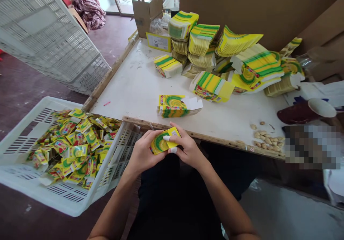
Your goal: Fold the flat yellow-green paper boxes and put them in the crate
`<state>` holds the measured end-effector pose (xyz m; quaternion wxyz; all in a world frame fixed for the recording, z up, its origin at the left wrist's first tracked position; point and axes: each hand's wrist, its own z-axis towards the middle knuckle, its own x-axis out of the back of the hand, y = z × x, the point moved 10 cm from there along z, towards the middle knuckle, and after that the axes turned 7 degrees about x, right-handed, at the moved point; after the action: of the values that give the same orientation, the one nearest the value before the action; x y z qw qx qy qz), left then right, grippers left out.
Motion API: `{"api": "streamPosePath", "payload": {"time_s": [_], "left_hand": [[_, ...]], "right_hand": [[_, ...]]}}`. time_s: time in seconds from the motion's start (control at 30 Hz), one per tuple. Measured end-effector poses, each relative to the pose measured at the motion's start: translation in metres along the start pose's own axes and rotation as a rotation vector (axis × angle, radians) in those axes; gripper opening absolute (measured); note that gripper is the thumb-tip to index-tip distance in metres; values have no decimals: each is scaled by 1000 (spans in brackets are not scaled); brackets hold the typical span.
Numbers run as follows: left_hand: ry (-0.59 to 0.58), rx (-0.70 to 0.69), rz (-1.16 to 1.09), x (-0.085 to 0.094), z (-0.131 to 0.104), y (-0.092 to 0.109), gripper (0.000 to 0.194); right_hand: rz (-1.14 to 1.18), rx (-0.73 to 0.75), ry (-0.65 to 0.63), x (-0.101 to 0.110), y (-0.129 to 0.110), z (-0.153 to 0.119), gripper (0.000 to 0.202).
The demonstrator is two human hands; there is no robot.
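Observation:
Over my lap, just off the table's front edge, both hands hold one small yellow and green printed carton (160, 142). My left hand (143, 150) grips its left end, fingers behind and thumb along the lower edge. The fingers of my right hand (187, 145), some with white coverings on the tips, press on the right end near a flap. Whether the carton is flat or opened out I cannot tell. Right ahead on the table lies a short stack of flat cartons (174, 106) with white flaps pointing right.
A white plastic crate (60, 200) of folded cartons stands at lower left. Piled carton bundles (204, 39) fill the table's back. Peanuts (266, 139) and a dark red mug (298, 111) are at right. A tall white crate (48, 28) leans at upper left.

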<state>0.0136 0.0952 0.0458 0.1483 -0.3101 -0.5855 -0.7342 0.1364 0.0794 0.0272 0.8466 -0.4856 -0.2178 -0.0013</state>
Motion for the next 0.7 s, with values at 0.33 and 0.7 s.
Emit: {"api": "streamPosePath", "payload": {"time_s": [0.33, 0.7], "left_hand": [[-77, -19, 9, -8, 2, -1, 46], [45, 110, 64, 15, -3, -28, 46]], "right_hand": [[1, -20, -136, 3, -2, 0, 17], [-127, -80, 35, -1, 7, 4, 67]]}}
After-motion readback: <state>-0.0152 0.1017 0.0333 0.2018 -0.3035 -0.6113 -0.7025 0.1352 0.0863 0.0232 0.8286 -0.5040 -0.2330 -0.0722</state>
